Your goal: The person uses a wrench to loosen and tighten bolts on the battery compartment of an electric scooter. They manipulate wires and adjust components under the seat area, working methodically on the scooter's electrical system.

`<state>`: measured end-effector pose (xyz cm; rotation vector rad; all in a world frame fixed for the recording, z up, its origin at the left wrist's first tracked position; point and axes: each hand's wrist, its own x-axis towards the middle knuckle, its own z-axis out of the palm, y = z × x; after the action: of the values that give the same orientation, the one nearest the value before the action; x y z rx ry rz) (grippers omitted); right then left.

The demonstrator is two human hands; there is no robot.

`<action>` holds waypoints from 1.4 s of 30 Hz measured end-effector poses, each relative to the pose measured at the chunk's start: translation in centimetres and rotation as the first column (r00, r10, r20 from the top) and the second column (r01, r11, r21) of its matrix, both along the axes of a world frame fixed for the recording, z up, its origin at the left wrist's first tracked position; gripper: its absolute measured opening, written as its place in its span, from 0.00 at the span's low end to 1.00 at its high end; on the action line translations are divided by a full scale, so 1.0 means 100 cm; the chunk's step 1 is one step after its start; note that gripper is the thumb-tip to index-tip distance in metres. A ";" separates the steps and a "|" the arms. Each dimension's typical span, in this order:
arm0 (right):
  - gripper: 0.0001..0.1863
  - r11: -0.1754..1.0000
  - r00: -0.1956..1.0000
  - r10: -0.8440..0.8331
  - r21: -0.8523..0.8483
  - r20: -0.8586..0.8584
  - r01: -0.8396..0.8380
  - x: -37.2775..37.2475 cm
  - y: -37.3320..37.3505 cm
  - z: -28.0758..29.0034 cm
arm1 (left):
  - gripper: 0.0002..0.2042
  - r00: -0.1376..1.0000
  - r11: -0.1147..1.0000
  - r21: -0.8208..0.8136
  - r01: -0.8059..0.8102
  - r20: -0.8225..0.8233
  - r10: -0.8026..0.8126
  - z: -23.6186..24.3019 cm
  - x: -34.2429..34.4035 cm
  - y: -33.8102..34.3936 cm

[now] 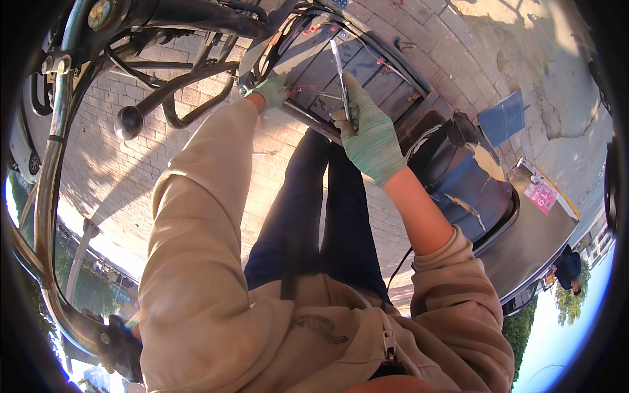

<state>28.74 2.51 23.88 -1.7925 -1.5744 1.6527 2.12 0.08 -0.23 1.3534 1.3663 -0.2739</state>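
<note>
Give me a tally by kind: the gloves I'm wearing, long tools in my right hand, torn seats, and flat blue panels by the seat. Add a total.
Green gloves: 2
Silver tool: 1
Torn seat: 1
Flat blue panel: 1
Total: 5

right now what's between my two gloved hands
In the head view, part of what looks like a dark battery pack, with thin reddish wiring, lies between your left gloved hand and right gloved hand.
</note>
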 end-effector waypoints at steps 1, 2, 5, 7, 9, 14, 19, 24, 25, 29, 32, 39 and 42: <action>0.24 0.999 1.000 -0.009 -0.034 -0.020 0.008 0.004 -0.002 -0.001 | 0.13 1.000 0.999 -0.041 -0.030 0.007 0.030 0.002 0.002 -0.001; 0.22 0.997 0.999 -0.025 -0.073 -0.042 0.022 0.007 -0.003 -0.002 | 0.10 0.998 0.995 -0.081 -0.059 0.014 0.060 0.004 0.005 -0.001; 0.17 0.967 0.992 -0.118 -0.234 -0.046 0.104 0.012 -0.006 0.000 | 0.08 0.966 0.960 -0.153 -0.234 0.077 0.248 0.010 0.016 0.001; 0.13 0.934 0.972 -0.224 -0.299 -0.065 0.196 0.016 -0.006 0.007 | 0.10 0.910 0.920 -0.192 -0.343 0.175 0.376 0.016 0.024 0.006; 0.10 0.901 0.926 -0.357 -0.309 -0.124 0.306 0.025 -0.005 0.019 | 0.13 0.848 0.872 -0.260 -0.414 0.239 0.474 0.026 0.031 0.016; 0.10 0.854 0.889 -0.455 -0.311 -0.053 0.418 0.060 0.008 0.045 | 0.09 0.754 0.806 -0.269 -0.527 0.290 0.589 0.058 0.065 0.064; 0.10 0.806 0.777 -0.592 -0.182 -0.215 0.564 0.084 0.003 0.052 | 0.10 0.698 0.775 -0.089 -0.625 0.382 0.606 0.058 0.118 0.120; 0.09 0.679 0.629 -0.730 -0.181 -0.268 0.711 0.098 0.002 0.040 | 0.12 0.761 0.800 0.108 -0.591 0.405 0.507 0.043 0.168 0.164; 0.09 0.669 0.608 -0.735 -0.176 -0.300 0.722 0.101 0.005 0.037 | 0.13 0.758 0.794 0.114 -0.597 0.405 0.511 0.041 0.177 0.171; 0.08 0.652 0.582 -0.726 -0.098 -0.367 0.752 0.107 0.018 0.027 | 0.20 0.510 0.671 -0.157 -0.724 0.533 0.675 0.046 0.202 0.190; 0.08 0.734 0.717 -0.654 0.030 -0.241 0.679 0.112 0.025 0.027 | 0.16 0.343 0.576 -0.331 -0.747 0.551 0.761 0.054 0.216 0.202; 0.08 0.556 0.436 -0.792 -0.208 -0.427 0.805 0.110 0.030 0.037 | 0.09 0.142 0.389 -0.366 -0.845 0.548 0.824 0.062 0.241 0.215; 0.08 0.517 0.405 -0.817 -0.209 -0.411 0.830 0.106 0.027 0.039 | 0.09 0.197 0.410 -0.293 -0.864 0.552 0.810 0.063 0.250 0.213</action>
<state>39.35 5.21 27.82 -1.5455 -0.3116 1.3291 27.08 21.38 6.05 0.4312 1.3078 0.9674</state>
